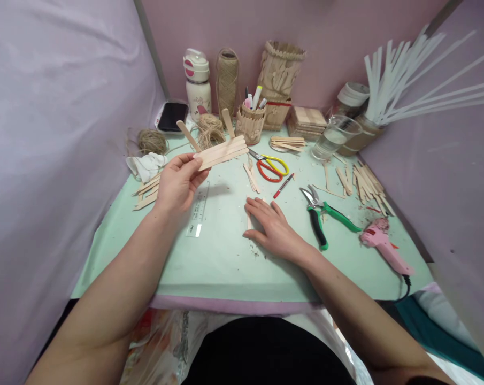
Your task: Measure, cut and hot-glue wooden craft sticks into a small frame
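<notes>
My left hand (178, 182) is raised over the green table (221, 256), fingers pinched on a panel of glued wooden craft sticks (222, 150) with two sticks jutting up from it. On the table surface my right hand (270, 227) lies flat, fingers stretched out, over a short wooden stick piece (248, 220) that shows beside the fingertips. A clear ruler (198, 209) lies between the two hands.
Red and yellow scissors (270, 167), a red pen (283, 185) and green-handled pruners (321, 213) lie right of my hand. A pink glue gun (384, 245) sits at the right edge. Loose sticks (364, 183), twine balls (152, 141), a glass (333, 137) and holders stand at the back.
</notes>
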The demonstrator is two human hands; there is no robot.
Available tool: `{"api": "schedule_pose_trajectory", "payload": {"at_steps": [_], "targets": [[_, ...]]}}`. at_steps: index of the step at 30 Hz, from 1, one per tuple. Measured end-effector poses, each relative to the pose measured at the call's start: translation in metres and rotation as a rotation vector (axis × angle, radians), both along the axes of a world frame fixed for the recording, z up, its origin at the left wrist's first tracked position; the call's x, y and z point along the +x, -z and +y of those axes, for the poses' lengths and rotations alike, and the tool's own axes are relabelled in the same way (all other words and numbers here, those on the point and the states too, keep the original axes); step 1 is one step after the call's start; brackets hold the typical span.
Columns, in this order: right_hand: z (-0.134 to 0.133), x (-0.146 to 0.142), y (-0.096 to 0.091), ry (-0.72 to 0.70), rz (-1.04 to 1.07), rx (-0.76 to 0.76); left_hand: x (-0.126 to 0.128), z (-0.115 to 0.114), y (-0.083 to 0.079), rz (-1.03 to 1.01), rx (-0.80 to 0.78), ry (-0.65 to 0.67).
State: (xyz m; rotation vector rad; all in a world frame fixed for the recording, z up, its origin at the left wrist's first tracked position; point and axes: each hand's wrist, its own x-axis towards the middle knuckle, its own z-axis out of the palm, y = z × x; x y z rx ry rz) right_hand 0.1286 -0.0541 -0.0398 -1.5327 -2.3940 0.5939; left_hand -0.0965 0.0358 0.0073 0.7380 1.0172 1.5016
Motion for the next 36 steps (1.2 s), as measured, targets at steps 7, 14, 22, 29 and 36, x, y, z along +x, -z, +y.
{"api": "schedule_pose_trajectory", "payload": {"at_steps": [7,14,22,29,36], "targets": [[-0.004,0.004,-0.003,0.004,0.055,0.002,-0.001,0.0,0.001,0.012,-0.004,0.003],[-0.02,0.026,-0.004,0.091,-0.04,0.063,-0.002,0.0,0.004,0.003,0.034,0.018],[-0.022,0.038,0.002,0.085,-0.107,0.06,0.0,0.0,0.005,0.013,0.019,0.021],[-0.02,0.051,0.003,0.105,-0.113,0.046,0.012,-0.007,0.009,0.049,-0.05,0.112],[-0.019,0.058,0.003,0.13,-0.077,0.051,0.03,-0.019,0.021,0.07,-0.174,0.309]]}}
